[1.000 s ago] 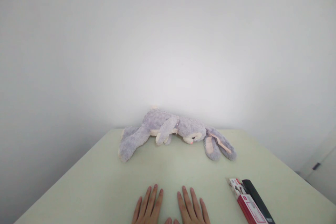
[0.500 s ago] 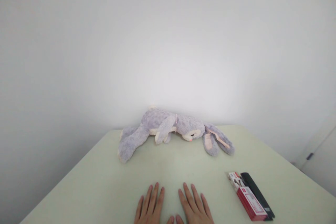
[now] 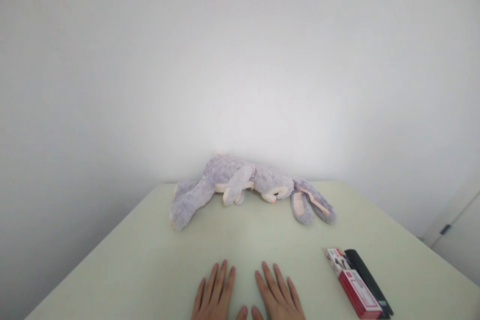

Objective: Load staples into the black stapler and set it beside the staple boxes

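Flat on the pale green tabletop [image 3: 150,260] lies my left hand [image 3: 215,294], palm down with its fingers a little apart. Beside it my right hand [image 3: 278,294] rests the same way, the two thumbs pointing toward each other with a small gap. Neither hand holds anything. To the right of my right hand is a red and white box [image 3: 359,292], with a smaller white package at its far end. A long black case [image 3: 369,280] lies along the box's right side.
A lilac plush rabbit [image 3: 228,172] lies on its side at the table's far edge, ears to the right, with a beaded band at its neck. Behind it rises a white wall [image 3: 240,60]. A white door [image 3: 463,230] with a dark latch stands at far right.
Both hands stay flat in the same place. The view has tilted very slightly, so the rabbit and box appear shifted by a few pixels.
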The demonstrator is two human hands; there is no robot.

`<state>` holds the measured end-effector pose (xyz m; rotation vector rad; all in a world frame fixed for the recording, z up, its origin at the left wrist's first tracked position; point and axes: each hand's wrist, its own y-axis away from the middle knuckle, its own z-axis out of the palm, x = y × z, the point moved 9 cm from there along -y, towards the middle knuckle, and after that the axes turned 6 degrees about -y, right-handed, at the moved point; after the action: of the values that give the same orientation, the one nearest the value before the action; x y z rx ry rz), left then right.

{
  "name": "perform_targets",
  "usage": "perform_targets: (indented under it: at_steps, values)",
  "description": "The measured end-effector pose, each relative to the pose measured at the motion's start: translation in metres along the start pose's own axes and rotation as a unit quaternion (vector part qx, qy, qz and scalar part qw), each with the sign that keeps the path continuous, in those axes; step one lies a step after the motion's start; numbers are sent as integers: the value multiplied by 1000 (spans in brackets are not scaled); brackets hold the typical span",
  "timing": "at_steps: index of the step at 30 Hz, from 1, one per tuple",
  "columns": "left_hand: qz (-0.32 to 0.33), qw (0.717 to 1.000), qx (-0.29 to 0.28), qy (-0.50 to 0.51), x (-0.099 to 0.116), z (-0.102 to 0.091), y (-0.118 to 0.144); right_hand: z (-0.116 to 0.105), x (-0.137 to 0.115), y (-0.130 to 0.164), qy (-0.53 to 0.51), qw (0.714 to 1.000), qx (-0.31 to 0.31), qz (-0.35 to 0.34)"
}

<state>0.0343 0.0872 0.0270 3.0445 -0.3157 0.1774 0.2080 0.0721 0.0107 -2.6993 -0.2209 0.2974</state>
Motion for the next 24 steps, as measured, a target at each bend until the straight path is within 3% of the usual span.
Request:
perform_targets:
  at_steps: [12,19,22,24]
  values:
    - [12,1000,-16,6,-2,4,0,0,1,0,-16,1000,-10,6]
    - [10,1000,-24,14,-7,-4,0,-4,-1,-3,-12,999,-29,17]
    - [-42,999,10,18,2,-4,3,-13,-5,-5,-42,998,-38,23]
    - [-87,993,63,53,25,2,9,-26,-1,-5,-89,995,-27,36]
